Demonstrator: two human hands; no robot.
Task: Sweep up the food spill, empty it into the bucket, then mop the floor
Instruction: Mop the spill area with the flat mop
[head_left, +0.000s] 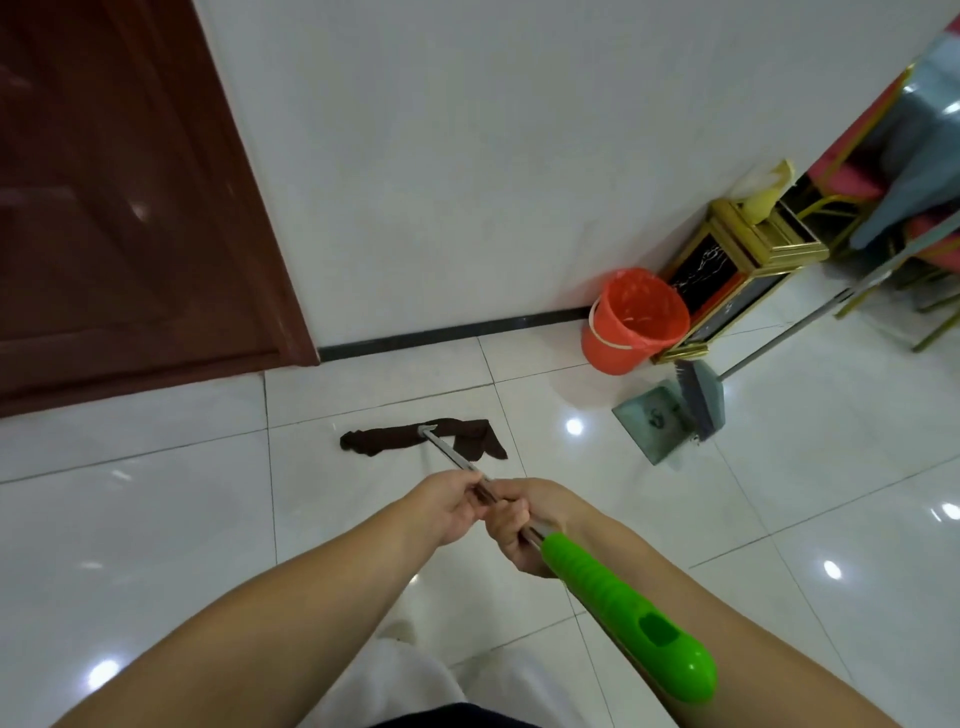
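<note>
Gripping mop (457, 464) shaft: left hand (451, 506) and right hand (521, 521) both wrapped round it, touching | long axis runs from green handle end (631, 610) near body up-left to dark cloth head (423, 439) on floor | bucket (635, 319) by wall, right; dustpan (655, 422) beside it | open tile left.

In the lower middle of the frame, the left hand (449, 512) and the right hand (524, 525) both close around the metal pole of the mop (628, 613). Its dark cloth head (415, 439) lies flat on the white tiled floor (156, 509). At the right, the orange bucket (631, 322) stands by the wall, and just below it a dustpan (657, 421) with a broom (698, 400) rests on the floor.
</note>
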